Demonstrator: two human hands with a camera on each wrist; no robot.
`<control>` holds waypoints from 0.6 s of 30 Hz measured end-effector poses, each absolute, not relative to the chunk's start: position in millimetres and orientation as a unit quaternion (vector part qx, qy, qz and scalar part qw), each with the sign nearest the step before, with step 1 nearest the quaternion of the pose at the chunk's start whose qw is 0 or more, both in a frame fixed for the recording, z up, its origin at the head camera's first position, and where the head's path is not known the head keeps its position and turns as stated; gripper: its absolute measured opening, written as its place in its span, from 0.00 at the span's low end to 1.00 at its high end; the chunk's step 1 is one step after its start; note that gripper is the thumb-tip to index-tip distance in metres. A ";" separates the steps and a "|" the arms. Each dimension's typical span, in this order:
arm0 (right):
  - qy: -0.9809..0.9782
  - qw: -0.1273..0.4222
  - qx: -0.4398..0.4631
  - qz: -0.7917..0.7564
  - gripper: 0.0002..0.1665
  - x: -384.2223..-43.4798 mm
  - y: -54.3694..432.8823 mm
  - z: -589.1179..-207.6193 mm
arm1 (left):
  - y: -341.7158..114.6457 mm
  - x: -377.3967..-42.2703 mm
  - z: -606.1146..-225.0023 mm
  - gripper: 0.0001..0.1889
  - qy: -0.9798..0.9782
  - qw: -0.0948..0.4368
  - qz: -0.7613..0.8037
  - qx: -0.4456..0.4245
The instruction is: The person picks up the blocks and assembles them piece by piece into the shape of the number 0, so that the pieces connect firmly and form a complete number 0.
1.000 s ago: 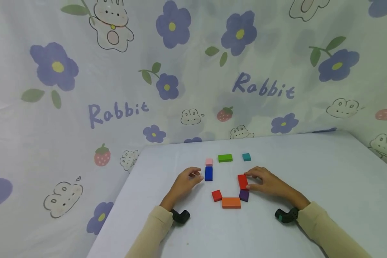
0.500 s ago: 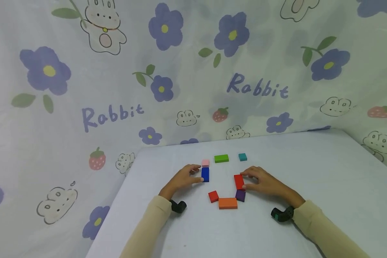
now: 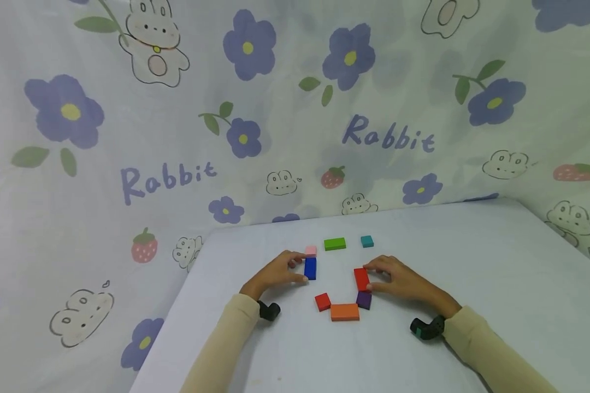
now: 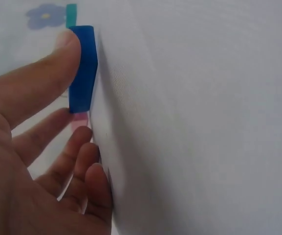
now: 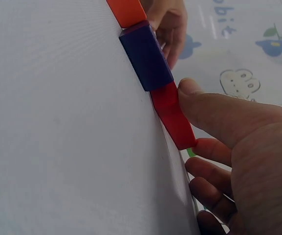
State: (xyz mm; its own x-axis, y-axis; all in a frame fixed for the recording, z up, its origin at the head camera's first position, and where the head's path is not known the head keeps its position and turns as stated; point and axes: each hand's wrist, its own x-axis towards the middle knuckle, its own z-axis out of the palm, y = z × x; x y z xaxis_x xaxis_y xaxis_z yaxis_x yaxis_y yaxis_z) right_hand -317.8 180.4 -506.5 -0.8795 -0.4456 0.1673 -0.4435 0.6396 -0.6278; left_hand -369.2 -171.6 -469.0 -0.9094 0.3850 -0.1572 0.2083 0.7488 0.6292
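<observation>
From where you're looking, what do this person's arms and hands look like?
The left hand and right hand wear no gloves. Plain beige sleeves cover the forearms. A bent black device sits at the left wrist; a similar device at the right has a small green patch.

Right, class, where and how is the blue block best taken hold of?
Probably across the middle of the blue block, pinching its two long sides from above. It lies flat, is narrower across than lengthwise, and has no other block against those sides, while the pink block sits close at its far end.
</observation>
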 end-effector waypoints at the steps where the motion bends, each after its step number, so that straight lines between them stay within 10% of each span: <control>1: 0.906 0.001 -0.245 -0.345 0.35 -318.3 180.5 -506.6 | -171.4 -369.8 -469.1 0.36 0.925 0.139 0.313 0.163; 18: 0.903 0.001 -0.247 -0.351 0.35 -317.5 181.6 -503.6 | -174.0 -367.9 -471.9 0.34 0.917 0.126 0.331 0.184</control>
